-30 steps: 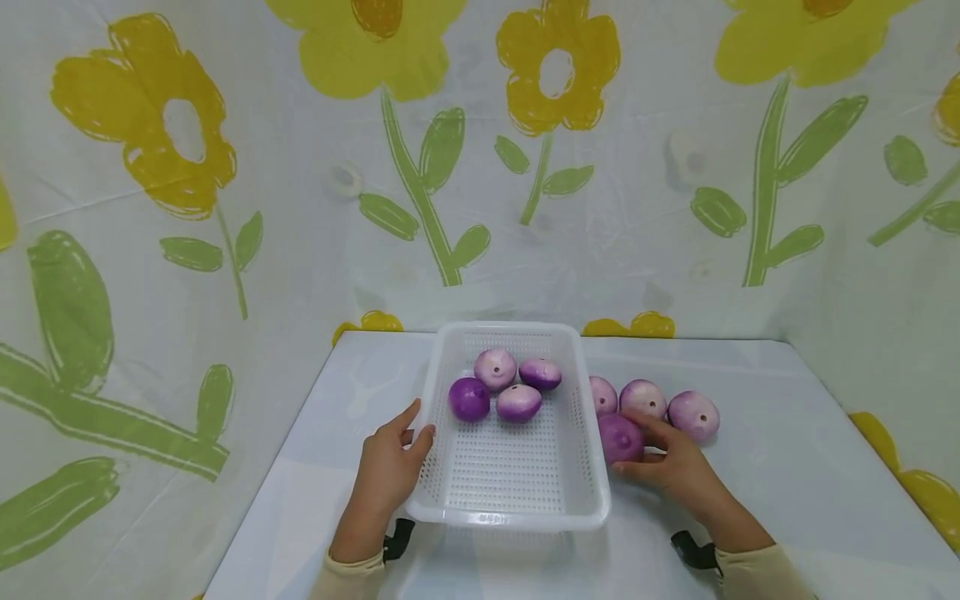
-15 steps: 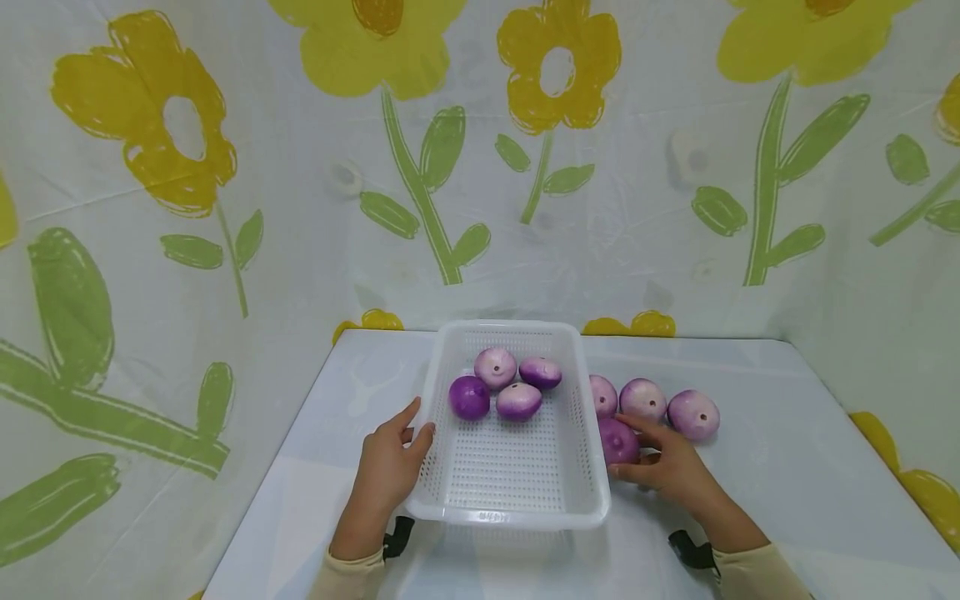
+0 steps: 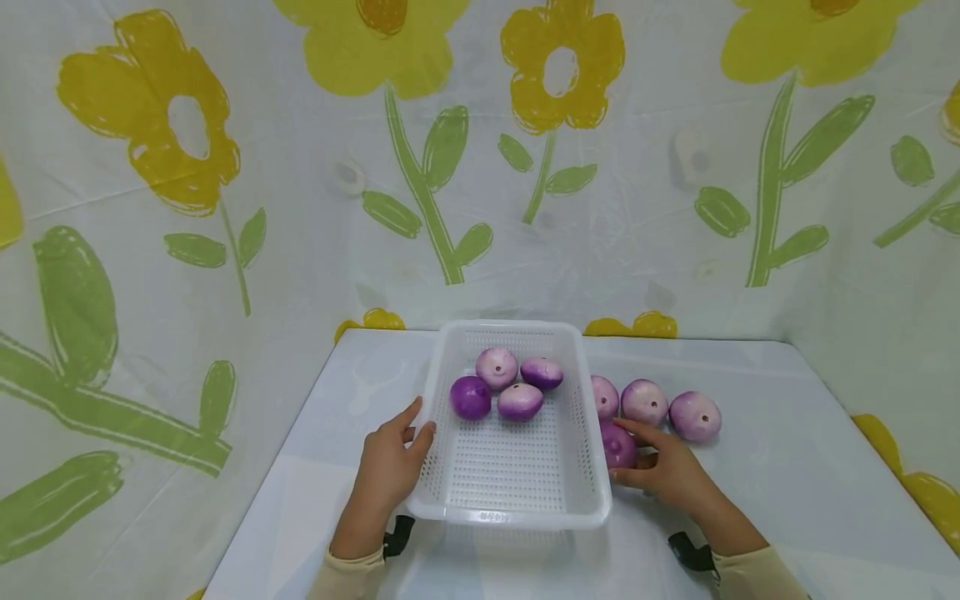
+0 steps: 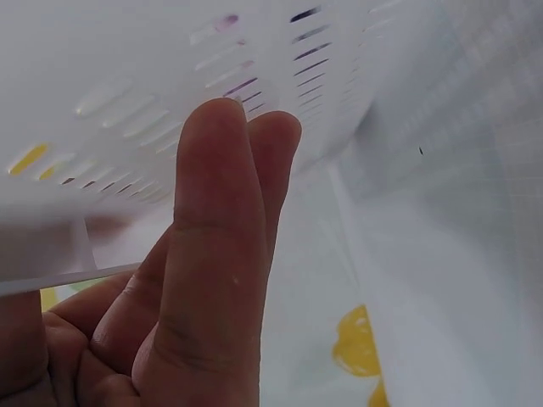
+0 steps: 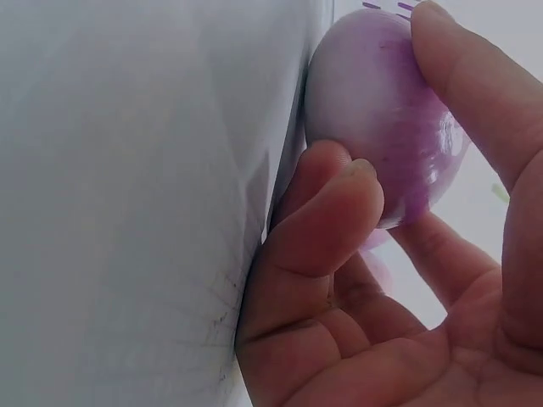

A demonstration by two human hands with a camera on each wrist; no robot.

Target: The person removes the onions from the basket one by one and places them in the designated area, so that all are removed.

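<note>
On the table, hands flank a basket, right gripping onion.

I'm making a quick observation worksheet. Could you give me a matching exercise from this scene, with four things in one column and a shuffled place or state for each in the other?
Column 1
1. Left hand
2. Backdrop cloth
3. White basket
4. Right hand

Column 2
A. Has four round purple onions inside
B. Grips a round purple onion outside the basket
C. At the left side of the basket
D. Printed with yellow flowers and green leaves

Right pairs: 1-C, 2-D, 3-A, 4-B
</note>
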